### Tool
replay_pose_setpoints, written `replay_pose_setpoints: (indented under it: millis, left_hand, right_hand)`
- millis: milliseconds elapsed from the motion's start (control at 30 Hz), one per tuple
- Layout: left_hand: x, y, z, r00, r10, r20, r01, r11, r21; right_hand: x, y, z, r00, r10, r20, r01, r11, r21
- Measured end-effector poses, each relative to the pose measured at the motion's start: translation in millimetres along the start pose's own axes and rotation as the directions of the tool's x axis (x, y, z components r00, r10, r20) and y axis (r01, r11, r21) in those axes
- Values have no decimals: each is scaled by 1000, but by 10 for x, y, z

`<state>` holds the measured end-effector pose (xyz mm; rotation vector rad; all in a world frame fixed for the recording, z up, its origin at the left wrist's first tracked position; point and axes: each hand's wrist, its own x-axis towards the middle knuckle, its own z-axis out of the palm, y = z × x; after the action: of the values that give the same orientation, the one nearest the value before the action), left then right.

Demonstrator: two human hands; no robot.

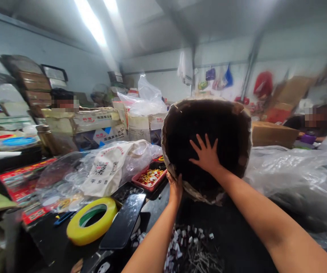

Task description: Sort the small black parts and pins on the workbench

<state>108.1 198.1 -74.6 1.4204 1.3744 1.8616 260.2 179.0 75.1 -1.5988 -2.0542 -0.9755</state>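
A large cardboard box (231, 125) is tipped toward me over the black table, its dark open inside facing me. My left hand (175, 186) grips the box's lower left rim. Fingers spread, my right hand (206, 154) presses flat inside the box against its dark wall. On the black table right below the box lies a heap of several small white and dark pieces (189, 246).
A yellow tape roll (91, 221) and a black phone (123, 226) lie at the left front. A red tray (150, 178) of small parts and a plastic bag (109, 167) sit behind them. Crumpled clear plastic (297, 178) covers the right. Two people sit behind cartons.
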Motion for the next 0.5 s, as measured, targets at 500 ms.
replay_pose_setpoints:
  millis: [500]
  left_hand:
    - [238, 420, -37, 944, 331, 15, -330, 935, 129]
  right_hand:
    - [-151, -203, 368, 996, -82, 43, 77, 992, 103]
